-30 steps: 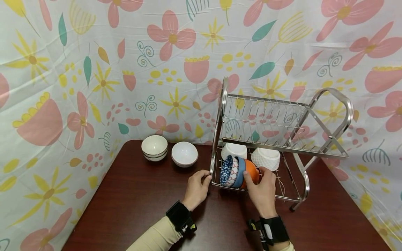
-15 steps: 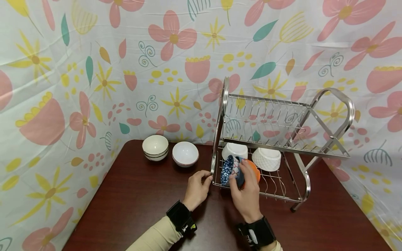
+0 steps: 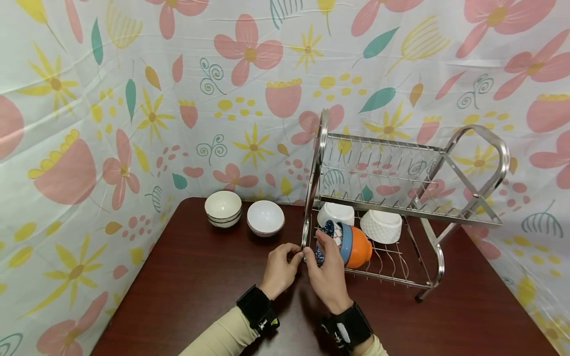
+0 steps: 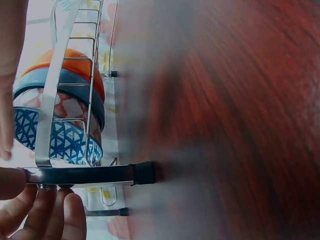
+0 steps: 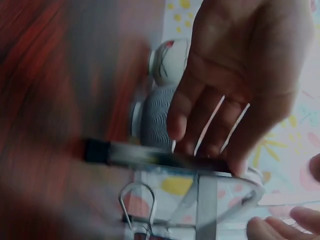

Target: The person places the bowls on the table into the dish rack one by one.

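Note:
My left hand (image 3: 278,272) grips the left side frame of a metal dish rack (image 4: 90,175) near its lower corner, thumb and fingers on opposite sides. My right hand (image 3: 329,279) is by that corner, in front of the nested bowls, with thumb and fingers apart and nothing held between them. The bowls stand on edge in the lower tier: an orange bowl (image 3: 359,247), a plain blue bowl (image 3: 345,242), a red-and-white patterned bowl (image 4: 70,105) and a blue-and-white triangle-patterned bowl (image 4: 60,140). In the head view, my right fingers partly hide the triangle-patterned bowl.
Two white bowls, one plain (image 3: 336,213) and one textured (image 3: 381,227), sit upside down at the back of the lower tier. Left of the rack, stacked cream bowls (image 3: 222,207) and a white bowl (image 3: 265,218) stand on the brown table (image 3: 200,277). Flowered cloth hangs behind.
My right hand has moved left from the orange bowl, across the nested bowls, to the rack's left corner, uncovering the orange and blue bowls. My left hand has kept its grip.

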Demonstrator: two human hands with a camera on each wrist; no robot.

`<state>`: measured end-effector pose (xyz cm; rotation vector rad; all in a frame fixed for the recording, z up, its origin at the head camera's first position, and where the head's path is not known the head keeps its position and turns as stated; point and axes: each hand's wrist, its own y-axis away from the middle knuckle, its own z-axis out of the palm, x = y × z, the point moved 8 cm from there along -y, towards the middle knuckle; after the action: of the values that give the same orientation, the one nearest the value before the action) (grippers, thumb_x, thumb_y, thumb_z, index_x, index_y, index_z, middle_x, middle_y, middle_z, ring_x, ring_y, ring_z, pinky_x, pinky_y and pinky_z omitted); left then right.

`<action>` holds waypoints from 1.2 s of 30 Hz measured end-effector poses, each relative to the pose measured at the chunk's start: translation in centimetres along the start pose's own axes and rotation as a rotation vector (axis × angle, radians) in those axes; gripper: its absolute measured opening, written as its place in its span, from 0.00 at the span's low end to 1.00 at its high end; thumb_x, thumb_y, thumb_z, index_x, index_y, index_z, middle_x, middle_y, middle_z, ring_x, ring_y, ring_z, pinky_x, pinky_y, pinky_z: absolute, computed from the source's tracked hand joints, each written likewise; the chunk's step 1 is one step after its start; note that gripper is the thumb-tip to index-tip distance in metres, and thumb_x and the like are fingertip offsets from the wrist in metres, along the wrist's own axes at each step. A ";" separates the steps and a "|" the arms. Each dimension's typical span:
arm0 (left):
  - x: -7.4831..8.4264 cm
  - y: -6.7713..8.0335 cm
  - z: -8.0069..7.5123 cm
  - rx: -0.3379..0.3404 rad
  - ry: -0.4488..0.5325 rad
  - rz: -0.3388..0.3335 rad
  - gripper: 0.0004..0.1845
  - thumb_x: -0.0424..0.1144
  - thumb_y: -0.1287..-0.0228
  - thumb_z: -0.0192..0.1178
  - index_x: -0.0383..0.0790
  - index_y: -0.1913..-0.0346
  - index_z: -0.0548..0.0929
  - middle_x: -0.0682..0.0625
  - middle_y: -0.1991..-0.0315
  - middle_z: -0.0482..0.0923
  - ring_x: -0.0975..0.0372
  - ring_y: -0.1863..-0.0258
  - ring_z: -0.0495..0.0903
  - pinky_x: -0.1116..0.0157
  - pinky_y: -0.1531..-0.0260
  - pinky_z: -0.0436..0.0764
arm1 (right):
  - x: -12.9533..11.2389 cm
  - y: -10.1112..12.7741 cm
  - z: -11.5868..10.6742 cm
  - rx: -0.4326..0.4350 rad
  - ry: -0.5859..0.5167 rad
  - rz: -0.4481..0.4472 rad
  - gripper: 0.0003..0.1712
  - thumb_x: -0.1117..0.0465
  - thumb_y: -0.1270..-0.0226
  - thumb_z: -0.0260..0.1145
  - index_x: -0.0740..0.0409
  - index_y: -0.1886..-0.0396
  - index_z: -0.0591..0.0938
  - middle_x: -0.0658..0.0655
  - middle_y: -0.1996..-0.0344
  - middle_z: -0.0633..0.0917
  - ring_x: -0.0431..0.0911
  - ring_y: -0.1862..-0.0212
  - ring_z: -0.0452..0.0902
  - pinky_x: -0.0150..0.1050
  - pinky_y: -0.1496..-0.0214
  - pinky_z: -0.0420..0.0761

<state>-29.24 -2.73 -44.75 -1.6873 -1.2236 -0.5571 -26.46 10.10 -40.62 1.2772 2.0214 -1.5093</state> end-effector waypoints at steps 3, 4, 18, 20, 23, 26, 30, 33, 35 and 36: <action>0.0 0.1 0.0 -0.004 -0.011 0.001 0.04 0.36 0.35 0.62 0.42 0.60 0.84 0.52 0.65 0.81 0.65 0.68 0.78 0.68 0.68 0.76 | 0.7 0.0 1.0 -0.052 -0.034 0.089 0.28 0.61 0.29 0.59 0.65 0.33 0.64 0.64 0.38 0.70 0.52 0.36 0.68 0.40 0.39 0.71; 0.0 0.2 0.0 -0.001 -0.015 0.004 0.03 0.35 0.35 0.62 0.42 0.61 0.84 0.52 0.66 0.81 0.64 0.68 0.78 0.68 0.68 0.76 | 0.9 0.0 1.2 -0.060 -0.044 0.106 0.28 0.61 0.28 0.58 0.65 0.33 0.64 0.64 0.38 0.71 0.53 0.36 0.69 0.40 0.40 0.72; -0.4 0.2 -0.2 0.007 0.002 -0.006 0.02 0.35 0.38 0.64 0.43 0.63 0.85 0.53 0.67 0.82 0.66 0.71 0.77 0.69 0.71 0.75 | 2.2 0.4 2.4 0.031 -0.082 0.148 0.23 0.68 0.30 0.59 0.60 0.36 0.70 0.61 0.51 0.81 0.50 0.51 0.80 0.45 0.51 0.79; -0.3 0.2 -0.3 0.020 0.000 0.015 0.02 0.35 0.39 0.65 0.42 0.64 0.85 0.53 0.68 0.82 0.67 0.72 0.77 0.70 0.72 0.74 | 2.2 0.3 2.4 0.048 -0.079 0.147 0.24 0.70 0.31 0.59 0.60 0.37 0.71 0.60 0.53 0.82 0.50 0.52 0.81 0.45 0.52 0.79; -0.1 0.2 -0.4 0.035 -0.002 0.040 0.02 0.33 0.40 0.65 0.41 0.65 0.85 0.53 0.68 0.82 0.67 0.72 0.77 0.71 0.73 0.75 | 2.3 0.3 2.3 0.065 -0.067 0.142 0.23 0.71 0.32 0.60 0.60 0.38 0.72 0.59 0.55 0.83 0.49 0.54 0.81 0.44 0.54 0.80; -0.2 0.3 -0.5 0.028 0.003 0.026 0.02 0.33 0.40 0.65 0.41 0.65 0.85 0.53 0.68 0.83 0.66 0.71 0.78 0.70 0.72 0.75 | 2.3 0.3 2.3 0.080 -0.060 0.142 0.22 0.70 0.32 0.60 0.60 0.39 0.73 0.58 0.58 0.83 0.48 0.55 0.82 0.44 0.55 0.80; -0.5 0.2 -0.6 0.000 0.012 -0.007 0.01 0.34 0.39 0.65 0.41 0.65 0.85 0.54 0.69 0.83 0.66 0.70 0.79 0.69 0.70 0.76 | 2.5 0.3 2.3 0.102 -0.053 0.155 0.19 0.69 0.32 0.61 0.60 0.42 0.75 0.57 0.59 0.83 0.47 0.56 0.82 0.43 0.56 0.81; -0.8 0.2 -0.8 -0.014 0.019 -0.019 0.02 0.35 0.38 0.64 0.41 0.66 0.85 0.55 0.69 0.83 0.67 0.72 0.78 0.69 0.70 0.76 | 2.5 0.3 2.3 0.113 -0.049 0.168 0.19 0.69 0.33 0.61 0.60 0.43 0.75 0.57 0.60 0.83 0.46 0.58 0.82 0.42 0.57 0.81; -1.2 0.1 -1.2 -0.016 0.017 -0.033 0.02 0.36 0.37 0.63 0.43 0.65 0.85 0.55 0.69 0.83 0.67 0.73 0.78 0.69 0.70 0.76 | 2.5 0.4 2.5 0.114 -0.053 0.177 0.19 0.69 0.33 0.61 0.60 0.43 0.75 0.57 0.60 0.84 0.46 0.58 0.82 0.42 0.57 0.81; -1.4 0.0 -1.5 -0.010 0.013 -0.038 0.02 0.37 0.36 0.63 0.44 0.65 0.85 0.55 0.69 0.83 0.67 0.73 0.77 0.69 0.70 0.76 | 2.4 0.4 2.5 0.114 -0.055 0.179 0.19 0.70 0.33 0.61 0.61 0.43 0.75 0.58 0.60 0.84 0.46 0.58 0.82 0.42 0.57 0.81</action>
<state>-29.54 -4.67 -45.19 -1.6696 -1.2477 -0.5975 -28.14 9.02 -43.51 1.4026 1.7579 -1.5748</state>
